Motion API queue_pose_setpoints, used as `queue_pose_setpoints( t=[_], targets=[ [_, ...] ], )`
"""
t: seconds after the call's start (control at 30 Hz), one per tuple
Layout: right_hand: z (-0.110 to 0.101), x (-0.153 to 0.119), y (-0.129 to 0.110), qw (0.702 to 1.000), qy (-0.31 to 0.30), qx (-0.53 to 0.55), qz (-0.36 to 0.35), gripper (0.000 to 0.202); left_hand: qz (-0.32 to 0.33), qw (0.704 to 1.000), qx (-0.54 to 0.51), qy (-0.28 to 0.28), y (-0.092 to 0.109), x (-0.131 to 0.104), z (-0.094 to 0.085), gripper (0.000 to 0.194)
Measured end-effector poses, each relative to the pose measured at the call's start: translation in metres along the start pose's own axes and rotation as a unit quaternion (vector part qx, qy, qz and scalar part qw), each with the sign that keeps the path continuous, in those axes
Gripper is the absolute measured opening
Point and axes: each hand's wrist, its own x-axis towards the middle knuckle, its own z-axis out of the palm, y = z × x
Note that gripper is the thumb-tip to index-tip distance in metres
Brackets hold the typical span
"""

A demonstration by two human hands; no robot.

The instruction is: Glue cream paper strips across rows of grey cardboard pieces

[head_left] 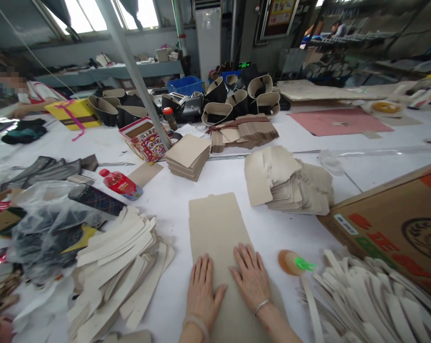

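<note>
A long beige sheet of cardboard [217, 224] lies flat on the white table, its narrow end pointing away from me. My left hand [202, 290] rests on its left edge, palm down, with the fingers stretched forward and the thumb out to the side. Across from it, my right hand [253, 278] lies flat near the sheet's right edge, fingers spread. Neither hand grips anything. Just right of my right hand stands a glue bottle [290, 263] with a green tip. The near end of the sheet runs out of view beneath my forearms.
Curved cardboard strips [118, 271] are heaped on the left, more strips [373, 295] on the right beside a large carton [397, 224]. Further off are stacked cardboard pieces [189, 155], a torn-edged pile [285, 181], a red bottle [120, 184] and a slanting metal pole [133, 66]. Another person [36, 93] works at far left.
</note>
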Motion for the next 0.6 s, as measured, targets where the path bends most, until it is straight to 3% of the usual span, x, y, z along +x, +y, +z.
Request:
queue_pose_setpoints(
  t=[0.6],
  targets=[
    [-0.014,-0.005,-0.002,1.000,-0.016,0.019,0.009,0.056,-0.002,1.000,-0.011,0.028,-0.001,-0.001,0.009,0.068]
  ],
)
